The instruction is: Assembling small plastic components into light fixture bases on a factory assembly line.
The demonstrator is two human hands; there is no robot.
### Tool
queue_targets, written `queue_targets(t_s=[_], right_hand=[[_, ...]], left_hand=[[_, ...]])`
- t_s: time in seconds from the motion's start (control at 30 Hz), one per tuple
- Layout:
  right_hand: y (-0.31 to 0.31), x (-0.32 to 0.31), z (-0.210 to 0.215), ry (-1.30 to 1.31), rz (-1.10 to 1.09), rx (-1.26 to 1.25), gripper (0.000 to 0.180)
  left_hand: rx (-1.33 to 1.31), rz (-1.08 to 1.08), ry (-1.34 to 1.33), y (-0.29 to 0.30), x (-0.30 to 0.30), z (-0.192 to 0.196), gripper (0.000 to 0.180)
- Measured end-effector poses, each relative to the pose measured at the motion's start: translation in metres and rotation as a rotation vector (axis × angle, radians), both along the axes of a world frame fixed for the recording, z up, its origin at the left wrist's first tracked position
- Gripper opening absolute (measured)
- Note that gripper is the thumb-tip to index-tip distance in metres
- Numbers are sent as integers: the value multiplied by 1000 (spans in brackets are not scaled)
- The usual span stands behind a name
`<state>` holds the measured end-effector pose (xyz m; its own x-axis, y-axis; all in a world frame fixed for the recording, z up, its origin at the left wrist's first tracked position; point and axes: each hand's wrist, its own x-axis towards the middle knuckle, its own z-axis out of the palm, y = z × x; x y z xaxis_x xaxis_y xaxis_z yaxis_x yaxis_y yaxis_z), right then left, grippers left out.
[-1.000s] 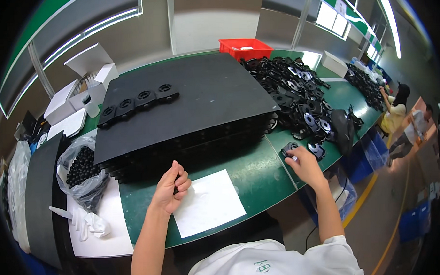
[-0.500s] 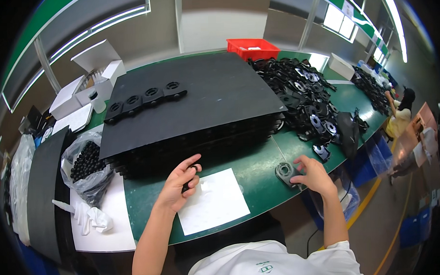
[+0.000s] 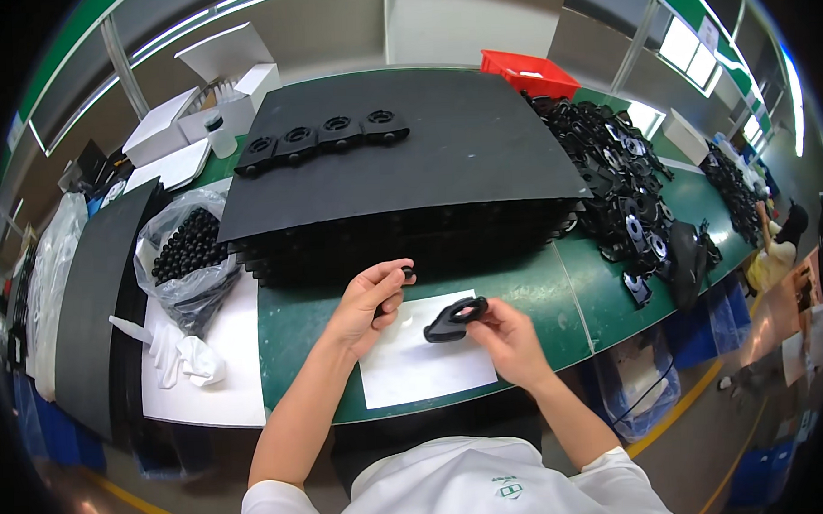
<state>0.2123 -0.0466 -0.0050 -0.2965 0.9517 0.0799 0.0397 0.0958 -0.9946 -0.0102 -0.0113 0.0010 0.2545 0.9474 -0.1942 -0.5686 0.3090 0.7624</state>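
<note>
My right hand (image 3: 509, 337) holds a flat black plastic part with a round hole (image 3: 454, 319) above a white sheet of paper (image 3: 424, 358) on the green bench. My left hand (image 3: 370, 304) pinches a small black round piece (image 3: 407, 272) between thumb and fingertips, just left of the part. Both hands hover close together in front of a tall stack of black trays (image 3: 411, 239). Several finished black parts (image 3: 321, 138) sit in a row on the top black sheet (image 3: 444, 138).
A clear bag of small black round pieces (image 3: 189, 256) lies at the left, with white gloves (image 3: 184, 351) below it. A heap of black plastic parts (image 3: 622, 177) covers the bench at the right. A red bin (image 3: 525, 72) and white boxes (image 3: 215, 83) stand behind.
My right hand has carried the black part from the right pile to the middle over the paper. My left hand has lifted off the bench with a small round piece.
</note>
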Motion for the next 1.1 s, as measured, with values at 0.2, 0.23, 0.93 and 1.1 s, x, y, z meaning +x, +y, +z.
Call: queue_targets(t_s=[0.2,0.23,0.93,1.1], right_hand=[[-4,-17,-14,-52,-22,53,13],[-5,-18,-12,-102,-24,75,13],[-11,-25,-4,-426,6,496,16],[-2,-15,-20,209,-14,103,17]], left_hand=[[25,13,1,1,-1,-6,17],[25,5,-1,1,-1,-6,16],[34,-44,17,1,0,-6,34],[55,-44,93,-2,6,-4,25]])
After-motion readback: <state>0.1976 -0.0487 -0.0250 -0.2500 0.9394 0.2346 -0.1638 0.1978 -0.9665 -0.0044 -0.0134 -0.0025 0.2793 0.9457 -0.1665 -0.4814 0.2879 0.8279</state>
